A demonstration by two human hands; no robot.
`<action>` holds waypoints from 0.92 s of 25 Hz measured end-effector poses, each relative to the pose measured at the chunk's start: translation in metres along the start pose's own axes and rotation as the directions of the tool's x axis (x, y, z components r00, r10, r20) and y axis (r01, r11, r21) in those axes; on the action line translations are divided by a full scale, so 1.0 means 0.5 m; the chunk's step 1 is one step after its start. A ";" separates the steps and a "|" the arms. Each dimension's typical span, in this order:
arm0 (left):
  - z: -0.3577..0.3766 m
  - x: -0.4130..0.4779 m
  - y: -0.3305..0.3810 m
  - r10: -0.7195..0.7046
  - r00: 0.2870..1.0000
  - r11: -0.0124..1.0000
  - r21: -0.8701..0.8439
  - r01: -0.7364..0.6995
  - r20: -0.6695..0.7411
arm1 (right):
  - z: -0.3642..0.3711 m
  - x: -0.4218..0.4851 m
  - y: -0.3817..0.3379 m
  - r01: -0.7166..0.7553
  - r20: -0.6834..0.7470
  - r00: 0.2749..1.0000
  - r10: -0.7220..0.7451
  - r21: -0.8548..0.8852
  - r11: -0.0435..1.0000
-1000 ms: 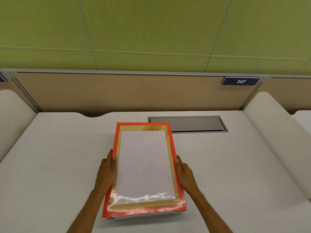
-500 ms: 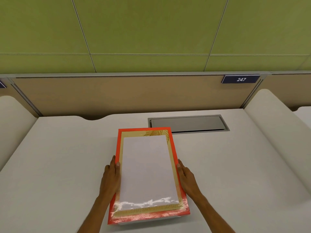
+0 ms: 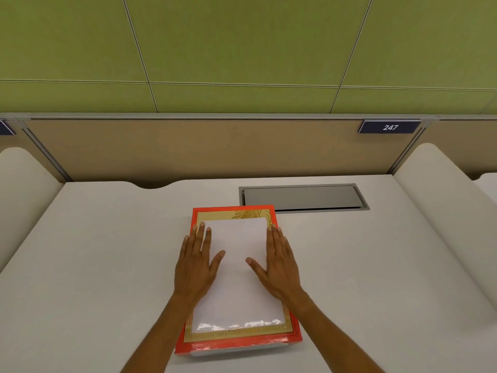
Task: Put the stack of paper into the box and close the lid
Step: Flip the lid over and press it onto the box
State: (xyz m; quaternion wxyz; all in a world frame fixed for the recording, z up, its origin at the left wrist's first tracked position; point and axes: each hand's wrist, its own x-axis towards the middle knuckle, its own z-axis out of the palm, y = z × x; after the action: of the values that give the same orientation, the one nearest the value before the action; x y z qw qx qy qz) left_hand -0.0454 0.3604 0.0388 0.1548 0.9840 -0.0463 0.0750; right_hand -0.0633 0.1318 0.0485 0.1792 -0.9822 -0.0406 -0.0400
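A flat red box (image 3: 236, 344) lies lengthwise on the white desk (image 3: 94, 265) in front of me. Its lid (image 3: 238, 294) is down, with a red rim, a gold patterned border and a white middle under glossy film. No separate stack of paper shows; what is inside the box is hidden. My left hand (image 3: 197, 262) rests palm down on the lid's left half, fingers spread and pointing away. My right hand (image 3: 279, 265) lies the same way on the right half. Neither hand grips anything.
A grey cable hatch (image 3: 301, 197) is set into the desk just behind and right of the box. Rounded white dividers rise at the left (image 3: 21, 189) and right (image 3: 443, 211). A beige back panel with a "247" plate (image 3: 390, 127) closes the far side.
Both hands have left the box's long sides and moved up onto the lid, now lying flat with fingers spread. The box has stayed in about the same place.
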 end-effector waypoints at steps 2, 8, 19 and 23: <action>0.026 -0.001 -0.001 0.025 0.997 0.999 0.026 -0.026 0.068 | 0.023 0.017 -0.005 0.027 0.038 0.999 -0.026 -0.036 0.999; 0.076 -0.022 -0.009 -0.036 0.990 0.999 0.026 0.033 0.136 | 0.077 0.027 0.012 -0.006 0.123 0.992 0.010 -0.029 1.000; 0.087 -0.029 -0.012 -0.051 0.990 0.995 0.093 0.039 0.129 | 0.092 0.021 0.022 0.006 0.111 0.994 0.005 -0.091 0.996; 0.090 -0.033 -0.013 -0.045 0.991 0.994 0.105 0.031 0.129 | 0.087 0.016 0.019 0.017 0.114 0.993 -0.006 -0.097 0.995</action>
State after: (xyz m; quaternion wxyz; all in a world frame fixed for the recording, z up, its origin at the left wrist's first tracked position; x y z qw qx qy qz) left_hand -0.0550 0.3538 -0.0084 0.1020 0.9942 -0.0337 0.0094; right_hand -0.0517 0.1391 0.0053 0.1278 -0.9902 -0.0542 0.0129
